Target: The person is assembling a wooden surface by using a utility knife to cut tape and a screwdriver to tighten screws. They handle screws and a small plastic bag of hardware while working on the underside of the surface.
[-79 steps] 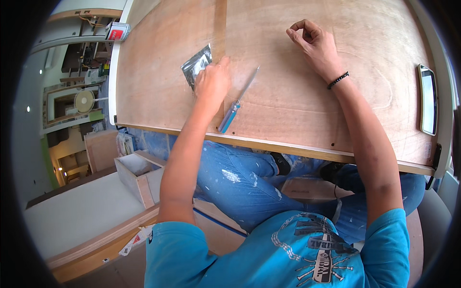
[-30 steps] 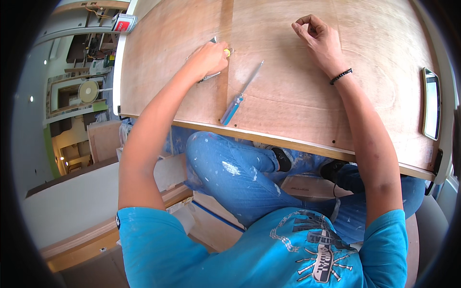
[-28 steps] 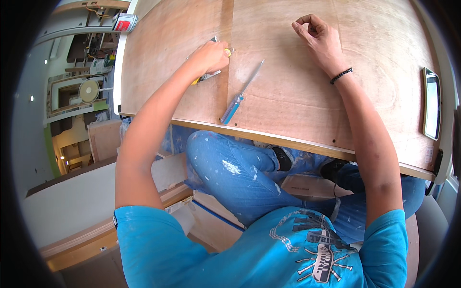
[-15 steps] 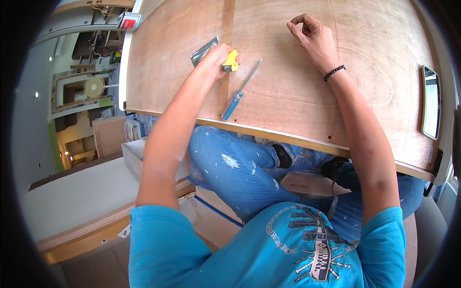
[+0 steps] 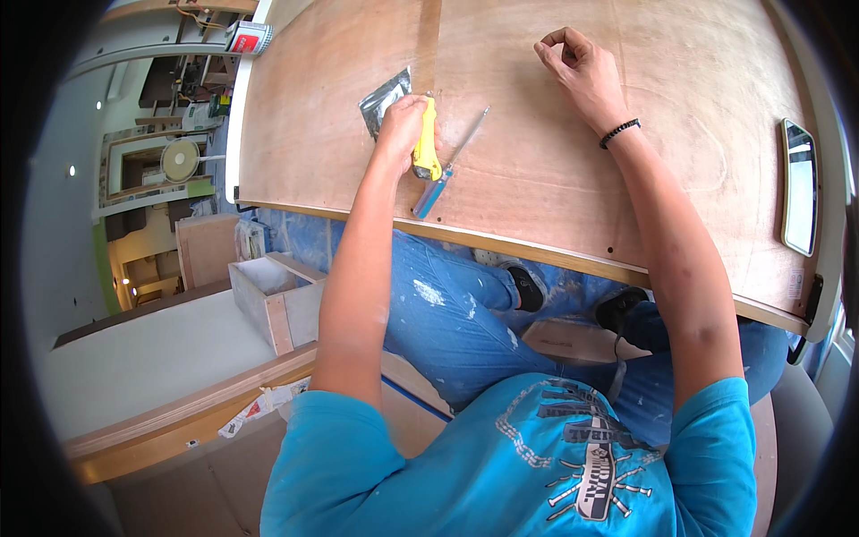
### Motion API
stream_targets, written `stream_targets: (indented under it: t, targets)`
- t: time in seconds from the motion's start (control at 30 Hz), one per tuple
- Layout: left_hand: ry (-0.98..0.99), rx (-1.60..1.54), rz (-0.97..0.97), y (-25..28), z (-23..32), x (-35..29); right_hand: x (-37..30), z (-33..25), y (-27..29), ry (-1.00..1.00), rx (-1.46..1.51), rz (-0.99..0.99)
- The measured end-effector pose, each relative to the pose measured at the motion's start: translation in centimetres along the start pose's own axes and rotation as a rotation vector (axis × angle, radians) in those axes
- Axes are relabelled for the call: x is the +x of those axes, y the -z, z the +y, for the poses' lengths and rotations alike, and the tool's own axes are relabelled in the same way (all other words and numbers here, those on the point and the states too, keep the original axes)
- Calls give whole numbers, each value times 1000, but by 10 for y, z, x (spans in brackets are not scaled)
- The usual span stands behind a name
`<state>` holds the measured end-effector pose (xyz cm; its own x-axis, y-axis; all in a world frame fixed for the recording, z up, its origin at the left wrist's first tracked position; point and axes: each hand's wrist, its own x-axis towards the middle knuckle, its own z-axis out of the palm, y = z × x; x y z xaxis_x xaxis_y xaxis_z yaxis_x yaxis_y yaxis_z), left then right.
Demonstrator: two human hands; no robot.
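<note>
My left hand (image 5: pixel 403 130) is closed around a yellow utility knife (image 5: pixel 427 143), whose dark end points towards me. Partly behind that hand's fingers is a silvery-grey packet (image 5: pixel 385 100); whether the fingers touch it I cannot tell. A screwdriver (image 5: pixel 439 183) with a clear blue handle lies aslant on the plywood panel (image 5: pixel 528 179), just right of the knife. Farther right, my right hand (image 5: pixel 586 76) is held over the panel with thumb and fingers pinched together. Anything between those fingertips is hidden or too small to name.
A phone (image 5: pixel 799 188) lies at the panel's right edge. At the far left edge stands a small red-and-white can (image 5: pixel 249 38). My legs in jeans (image 5: pixel 447 286) are bent below the near edge. An open wooden box (image 5: pixel 277 286) stands to the left on the floor side.
My left hand has shifted slightly, and the yellow knife has swung so its length now points towards me. More of the grey packet shows. My right hand stays almost still.
</note>
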<state>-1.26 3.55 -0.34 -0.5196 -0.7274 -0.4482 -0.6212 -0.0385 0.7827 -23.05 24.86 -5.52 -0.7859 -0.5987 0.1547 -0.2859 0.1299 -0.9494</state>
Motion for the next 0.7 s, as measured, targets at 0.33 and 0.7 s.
stream_targets:
  t: [0.33,0.7]
  targets:
    - [-8,418,-69,2,17,21,-1,-2,1,41,-39,27]
    - [94,-251,239,-57,11,33,-1,-1,-4,8,-44,18]
